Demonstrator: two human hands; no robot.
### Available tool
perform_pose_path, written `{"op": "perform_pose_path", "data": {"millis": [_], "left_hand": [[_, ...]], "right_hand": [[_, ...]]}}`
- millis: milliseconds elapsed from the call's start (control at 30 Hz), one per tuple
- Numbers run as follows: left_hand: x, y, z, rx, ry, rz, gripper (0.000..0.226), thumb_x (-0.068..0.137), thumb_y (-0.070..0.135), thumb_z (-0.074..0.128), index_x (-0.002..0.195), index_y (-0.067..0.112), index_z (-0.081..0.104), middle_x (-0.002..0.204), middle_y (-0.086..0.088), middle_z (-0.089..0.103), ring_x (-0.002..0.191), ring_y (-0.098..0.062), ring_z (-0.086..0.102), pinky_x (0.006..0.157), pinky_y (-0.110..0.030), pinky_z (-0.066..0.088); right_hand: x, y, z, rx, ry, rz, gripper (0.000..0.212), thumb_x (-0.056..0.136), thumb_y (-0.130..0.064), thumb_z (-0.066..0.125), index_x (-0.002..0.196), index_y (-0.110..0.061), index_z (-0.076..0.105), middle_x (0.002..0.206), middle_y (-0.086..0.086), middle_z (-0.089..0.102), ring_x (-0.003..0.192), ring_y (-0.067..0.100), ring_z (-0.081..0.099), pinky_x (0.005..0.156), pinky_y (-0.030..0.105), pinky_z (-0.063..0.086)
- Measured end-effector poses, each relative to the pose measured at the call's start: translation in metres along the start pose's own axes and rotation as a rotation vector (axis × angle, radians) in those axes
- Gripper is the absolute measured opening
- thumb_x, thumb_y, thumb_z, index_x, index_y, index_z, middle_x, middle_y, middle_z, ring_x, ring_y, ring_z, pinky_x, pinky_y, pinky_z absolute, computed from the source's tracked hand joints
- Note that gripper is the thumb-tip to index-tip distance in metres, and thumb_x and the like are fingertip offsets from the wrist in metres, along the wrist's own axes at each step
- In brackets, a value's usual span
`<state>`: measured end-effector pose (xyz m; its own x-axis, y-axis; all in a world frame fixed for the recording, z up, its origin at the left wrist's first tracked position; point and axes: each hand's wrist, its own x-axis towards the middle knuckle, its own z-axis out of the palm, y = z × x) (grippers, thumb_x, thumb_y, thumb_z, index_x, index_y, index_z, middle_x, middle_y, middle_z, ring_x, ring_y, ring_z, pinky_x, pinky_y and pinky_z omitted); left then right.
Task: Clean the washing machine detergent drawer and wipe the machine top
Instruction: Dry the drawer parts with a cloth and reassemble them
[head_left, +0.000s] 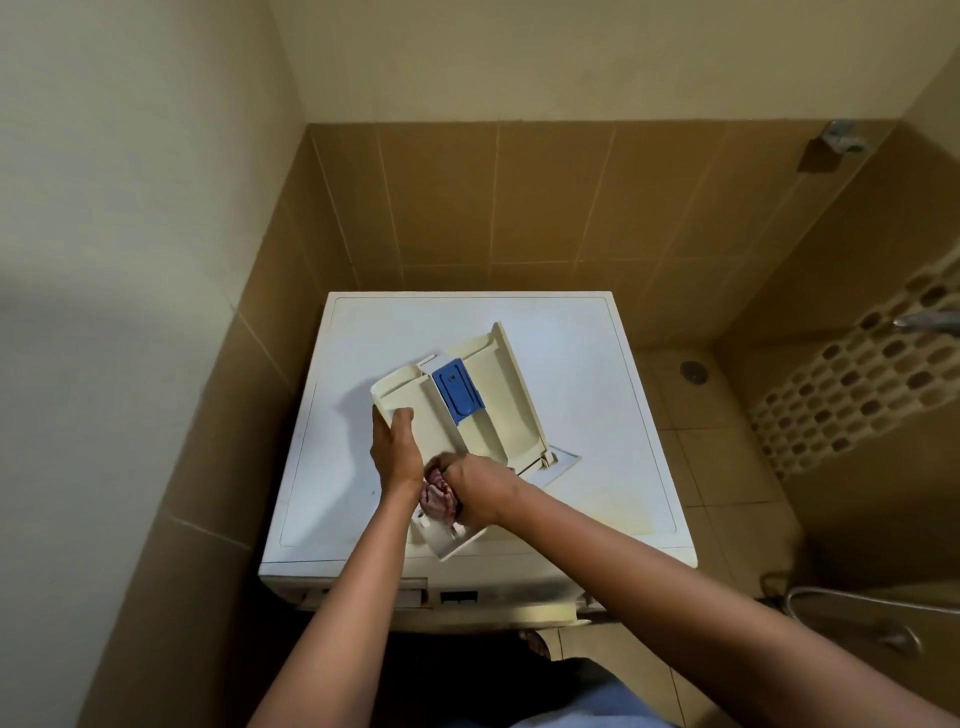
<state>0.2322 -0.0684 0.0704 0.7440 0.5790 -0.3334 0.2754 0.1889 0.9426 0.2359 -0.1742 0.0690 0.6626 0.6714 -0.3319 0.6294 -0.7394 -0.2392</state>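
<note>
**A:** What could go wrong from here?

**B:** The detergent drawer (467, 410) lies slantwise on the machine top (571, 353), with its near end close to the front edge. The left hand (397, 449) grips the drawer's left wall, with its fingers (402, 415) curled over the rim. If that grip slackens while the other hand scrubs, I judge the drawer could skid forward and drop to the floor.

**A:** And the right hand (480, 493)?

**B:** Its fingers are bunched tight round a pinkish cloth (439, 499), pressed into the drawer's near end. Hard rubbing there might jar the blue insert (457, 387) loose. It might also just push residue deeper into the corners.

**A:** Count it all for me.

**B:** One drawer, out of its slot. One blue insert, sitting in the middle channel. One cloth. Two hands, both occupied. One machine top, probably not yet wiped, since a yellowish tinge shows toward its right side.
</note>
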Motion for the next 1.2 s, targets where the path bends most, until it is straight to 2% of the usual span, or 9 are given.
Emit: {"op": "perform_pose_path", "data": {"millis": [300,433,533,700,867,967,1033,1133,1200], "left_hand": [[-0.001,0.0,-0.003,0.068,-0.057,0.075,0.013,0.095,0.02,0.044,0.102,0.021,0.055,0.081,0.004,0.057,0.073,-0.016,0.049,0.071,-0.033,0.041],[0.0,0.002,-0.004,0.071,-0.102,0.062,0.012,0.094,0.022,0.047,0.103,0.019,0.055,0.084,0.007,0.058,0.077,-0.011,0.051,0.069,-0.028,0.041],[-0.001,0.003,-0.003,0.063,-0.111,0.064,0.024,0.086,0.033,0.047,0.103,0.018,0.056,0.087,0.006,0.058,0.081,-0.011,0.052,0.07,-0.027,0.041],[0.003,0.001,-0.005,0.056,-0.069,0.01,0.034,0.083,0.036,0.047,0.11,0.019,0.059,0.094,0.002,0.064,0.088,-0.018,0.058,0.071,-0.03,0.044],[0.003,0.001,-0.009,0.086,-0.063,0.061,0.02,0.092,0.023,0.047,0.109,0.021,0.057,0.099,0.002,0.064,0.09,-0.016,0.058,0.074,-0.03,0.043],[0.004,0.001,-0.007,0.098,-0.033,0.084,0.019,0.094,0.022,0.045,0.11,0.021,0.055,0.103,-0.002,0.063,0.093,-0.02,0.058,0.075,-0.03,0.044],[0.004,0.001,-0.007,0.111,-0.025,0.098,0.019,0.094,0.027,0.043,0.11,0.025,0.052,0.105,-0.004,0.063,0.093,-0.022,0.06,0.077,-0.033,0.049],[0.002,0.001,-0.007,0.126,-0.032,0.113,0.031,0.083,0.04,0.04,0.108,0.026,0.051,0.1,-0.006,0.064,0.087,-0.021,0.062,0.075,-0.037,0.053],[0.002,0.001,-0.007,0.133,-0.041,0.12,0.036,0.08,0.042,0.038,0.107,0.023,0.052,0.098,-0.007,0.064,0.086,-0.021,0.061,0.072,-0.035,0.052]], "right_hand": [[-0.027,0.022,0.014,0.271,0.114,-0.092,0.013,0.079,-0.013,0.068,0.091,-0.009,0.068,0.093,0.007,0.07,0.086,0.025,0.064,0.075,0.033,0.054],[-0.05,0.041,-0.004,0.671,0.19,0.006,0.043,0.078,-0.015,0.076,0.118,-0.01,0.062,0.11,-0.001,0.062,0.099,0.009,0.059,0.08,0.003,0.042],[-0.051,0.035,-0.004,0.79,0.496,0.033,0.032,0.084,-0.024,0.07,0.111,-0.013,0.058,0.105,-0.001,0.056,0.093,0.018,0.059,0.08,0.025,0.052],[-0.039,-0.003,0.011,-0.035,0.705,-0.114,0.038,0.083,-0.028,0.048,0.109,-0.005,0.062,0.108,0.011,0.063,0.099,0.022,0.057,0.083,0.032,0.052],[0.0,-0.01,0.029,-0.706,0.242,0.201,0.057,0.09,-0.033,0.045,0.141,-0.007,0.042,0.143,0.013,0.047,0.142,0.029,0.027,0.12,0.043,0.009],[0.01,-0.033,0.021,-0.756,-0.061,0.419,0.077,0.096,-0.053,0.035,0.147,0.003,0.021,0.156,0.021,0.019,0.141,0.046,-0.013,0.105,0.057,-0.025],[0.005,-0.037,0.015,-0.774,-0.092,0.456,0.059,0.097,-0.055,0.023,0.148,-0.027,0.029,0.156,-0.013,0.024,0.143,0.041,-0.017,0.109,0.051,-0.024],[0.009,-0.043,0.022,-0.605,-0.16,0.29,0.06,0.101,-0.047,0.023,0.151,-0.013,0.021,0.158,0.006,0.021,0.148,0.031,0.001,0.118,0.044,-0.008],[0.005,-0.045,0.014,-0.623,-0.059,0.203,0.047,0.103,-0.035,0.02,0.136,-0.025,0.051,0.142,-0.005,0.049,0.139,0.014,0.032,0.116,0.032,0.01]]}}
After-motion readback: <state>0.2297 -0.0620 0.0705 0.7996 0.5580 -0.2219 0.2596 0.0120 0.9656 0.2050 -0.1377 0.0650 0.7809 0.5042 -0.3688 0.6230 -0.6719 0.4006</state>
